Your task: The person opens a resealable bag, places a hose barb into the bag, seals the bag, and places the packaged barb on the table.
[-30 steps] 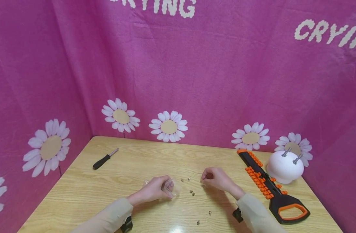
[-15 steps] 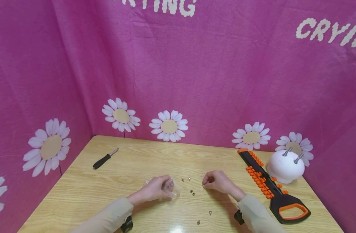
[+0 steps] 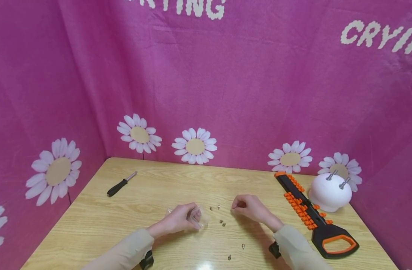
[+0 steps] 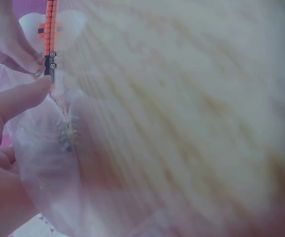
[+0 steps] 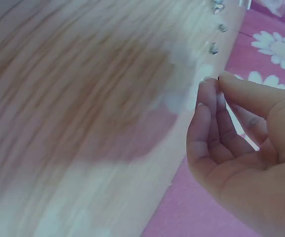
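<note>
My left hand (image 3: pixel 182 219) grips a clear plastic zip bag (image 4: pixel 49 168), holding it low over the table. Small metal screws (image 4: pixel 63 136) show through the film; whether they lie inside or behind it I cannot tell. To the right, my right hand (image 3: pixel 254 208) pinches a tiny screw (image 4: pixel 37 73) between thumb and fingertips, mostly hidden by them. Between the hands lie several loose screws, among them a pair (image 3: pixel 222 223) and a single screw (image 3: pixel 219 207). Closer to the front are two more, a screw (image 3: pixel 243 246) and another screw (image 3: pixel 229 257).
A black-handled screwdriver (image 3: pixel 117 188) lies at the table's left. On the right are a black holder (image 3: pixel 327 235) with orange clips and a white rounded object (image 3: pixel 328 195) with two metal pegs. A pink flowered cloth (image 3: pixel 226 93) hangs behind the table (image 3: pixel 172 176).
The screw under my right fingertips has left the table and is now pinched. That hand dipped toward me, then rose slightly and moved left. My left hand and bag stayed put.
</note>
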A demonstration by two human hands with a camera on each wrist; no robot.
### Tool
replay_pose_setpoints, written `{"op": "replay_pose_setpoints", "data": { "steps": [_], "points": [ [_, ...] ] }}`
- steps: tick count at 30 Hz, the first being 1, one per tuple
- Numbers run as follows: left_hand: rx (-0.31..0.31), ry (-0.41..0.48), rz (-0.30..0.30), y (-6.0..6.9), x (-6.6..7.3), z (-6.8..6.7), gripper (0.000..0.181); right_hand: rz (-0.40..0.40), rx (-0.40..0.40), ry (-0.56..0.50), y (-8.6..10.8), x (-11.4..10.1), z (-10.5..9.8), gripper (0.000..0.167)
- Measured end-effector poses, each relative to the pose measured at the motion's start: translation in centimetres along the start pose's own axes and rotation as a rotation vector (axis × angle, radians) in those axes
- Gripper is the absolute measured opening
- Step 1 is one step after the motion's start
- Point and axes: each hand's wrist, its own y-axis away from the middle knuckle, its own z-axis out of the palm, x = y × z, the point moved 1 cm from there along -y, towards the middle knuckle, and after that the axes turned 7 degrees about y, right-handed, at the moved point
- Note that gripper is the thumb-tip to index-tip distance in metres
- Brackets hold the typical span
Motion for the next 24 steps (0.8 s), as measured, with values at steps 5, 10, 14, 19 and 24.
{"op": "replay_pose_setpoints", "data": {
  "steps": [5, 10, 14, 19, 24],
  "points": [
    [0.0, -0.002, 0.003, 0.1, 0.0, 0.0, 0.033, -0.025, 0.011, -0.012, -0.4, -1.4, -0.1, 0.006],
    [-0.003, -0.005, 0.003, 0.0, -0.2, 0.0, 0.032, -0.075, 0.008, -0.034, -0.8, -3.0, -0.1, 0.006],
    [-0.005, -0.016, 0.003, -0.1, -0.2, 0.0, 0.032, -0.117, 0.003, -0.054, -1.1, -4.3, 0.1, 0.007],
    [-0.001, -0.034, 0.007, -0.1, -0.4, 0.0, 0.033, -0.166, -0.003, -0.079, -1.6, -6.1, 0.5, 0.006],
    [-0.004, -0.026, -0.001, -0.1, -0.4, 0.0, 0.033, -0.187, -0.065, -0.101, -2.1, -7.7, 1.3, 0.003]
  ]
}}
